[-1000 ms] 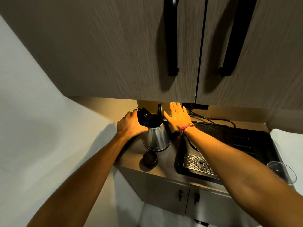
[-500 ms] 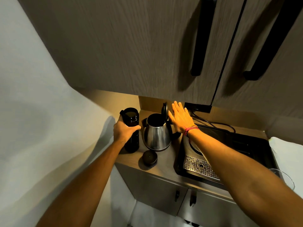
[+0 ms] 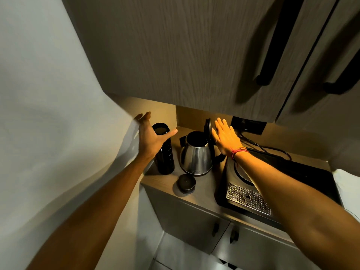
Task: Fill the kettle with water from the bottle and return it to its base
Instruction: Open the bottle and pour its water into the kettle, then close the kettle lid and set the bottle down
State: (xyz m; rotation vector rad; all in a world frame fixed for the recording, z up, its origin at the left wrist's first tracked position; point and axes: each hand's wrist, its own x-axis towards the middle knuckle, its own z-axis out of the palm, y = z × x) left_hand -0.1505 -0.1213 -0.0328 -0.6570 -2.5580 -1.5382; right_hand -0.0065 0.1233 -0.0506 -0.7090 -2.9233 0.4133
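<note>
A steel kettle (image 3: 196, 157) stands on the wooden counter (image 3: 206, 187) with its black lid (image 3: 207, 126) flipped up. Left of it a tall black bottle (image 3: 165, 158) stands upright and uncapped. Its round black cap (image 3: 186, 183) lies on the counter in front of the two. My left hand (image 3: 152, 136) hovers just over the bottle's mouth, fingers spread, holding nothing. My right hand (image 3: 226, 136), flat with fingers extended, rests against the raised lid at the kettle's handle side. The kettle's base cannot be made out.
A black induction hob (image 3: 303, 178) with a perforated metal drip plate (image 3: 248, 198) fills the counter right of the kettle. A wall socket (image 3: 248, 125) with black cables sits behind. Overhead cabinets (image 3: 194, 55) with black handles hang low. A white wall closes the left side.
My left hand tipped the bottle at the kettle, set it upright on the counter to the left, then let go and opened. My right hand stayed at the lid.
</note>
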